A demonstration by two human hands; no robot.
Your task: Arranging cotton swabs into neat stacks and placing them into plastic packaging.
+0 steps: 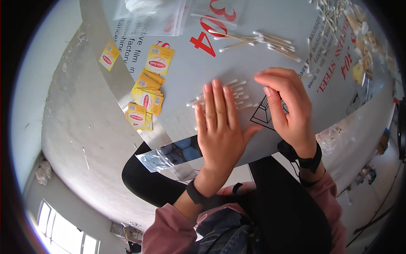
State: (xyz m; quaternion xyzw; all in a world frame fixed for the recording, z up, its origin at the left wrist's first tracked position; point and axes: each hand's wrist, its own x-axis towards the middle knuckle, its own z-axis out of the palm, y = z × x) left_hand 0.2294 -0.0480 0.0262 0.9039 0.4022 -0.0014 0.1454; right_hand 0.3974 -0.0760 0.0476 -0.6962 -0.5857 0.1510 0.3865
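My left hand [220, 133] lies flat, palm down, with fingers stretched over a small group of white-tipped cotton swabs [240, 95]. Their ends stick out on both sides of the fingers; the rest is hidden beneath. To the right, my right hand [294, 108] is raised a little with fingers bent and thumb apart, and nothing shows between them. Beyond the hands, another loose bunch of cotton swabs [277, 43] with pale sticks rests on the grey table surface [177, 84]. Yellow printed cards [148, 101] lie in an overlapping stack to the left.
Clear plastic bags [177, 21] lie at the far edge. A large heap of cotton swabs [361, 38] spreads at the far right. One yellow card [109, 56] sits apart at the left. A clear plastic bag [152, 161] hangs over the near edge, above my legs.
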